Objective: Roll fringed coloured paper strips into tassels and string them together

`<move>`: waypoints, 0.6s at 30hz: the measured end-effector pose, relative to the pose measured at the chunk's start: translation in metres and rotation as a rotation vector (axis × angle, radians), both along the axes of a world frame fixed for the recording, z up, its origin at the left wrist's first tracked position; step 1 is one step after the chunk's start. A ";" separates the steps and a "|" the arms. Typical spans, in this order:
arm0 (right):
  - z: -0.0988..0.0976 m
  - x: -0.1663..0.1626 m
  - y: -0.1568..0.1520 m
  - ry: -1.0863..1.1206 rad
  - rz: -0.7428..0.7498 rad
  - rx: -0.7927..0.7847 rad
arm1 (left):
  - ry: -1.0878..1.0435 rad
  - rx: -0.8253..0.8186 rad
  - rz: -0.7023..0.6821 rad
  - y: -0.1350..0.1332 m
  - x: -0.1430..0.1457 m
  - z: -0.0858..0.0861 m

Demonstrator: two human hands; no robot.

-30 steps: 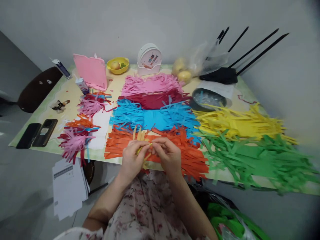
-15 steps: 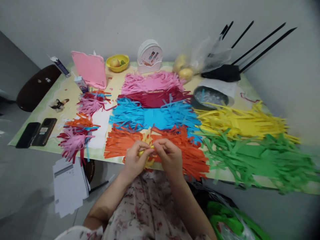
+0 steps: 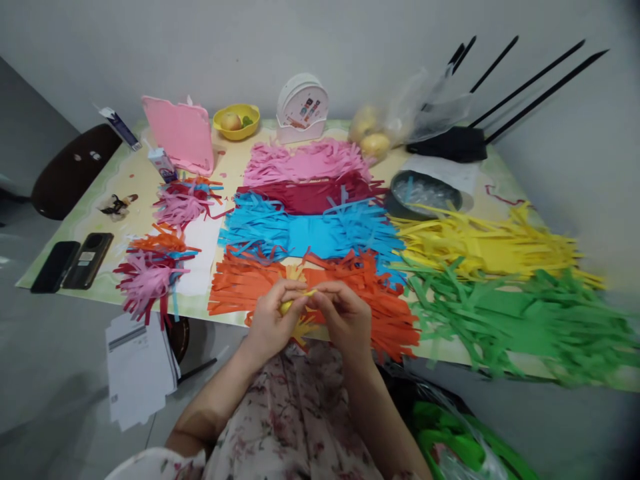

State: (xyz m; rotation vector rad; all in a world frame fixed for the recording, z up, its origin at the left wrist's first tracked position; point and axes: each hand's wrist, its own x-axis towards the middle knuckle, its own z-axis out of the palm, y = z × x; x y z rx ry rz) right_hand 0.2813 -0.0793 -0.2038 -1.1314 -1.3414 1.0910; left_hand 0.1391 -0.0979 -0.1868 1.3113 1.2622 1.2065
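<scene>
Twice pinched at the yellow strip by left hand and right hand, could tear if overpulled, or snag orange fringe just beneath both hands.

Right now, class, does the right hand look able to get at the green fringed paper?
Probably yes: nothing tall stands between the right hand and the green fringed paper, though that hand pinches yellow paper.

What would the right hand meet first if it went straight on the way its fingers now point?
Beyond the yellow strip it seems to pinch, the right hand would probably meet the left hand first; the gap in depth is hard to judge.
</scene>
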 end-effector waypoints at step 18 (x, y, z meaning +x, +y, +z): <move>-0.002 -0.002 -0.012 0.162 0.390 -0.248 | -0.227 -0.167 0.031 -0.037 -0.005 -0.013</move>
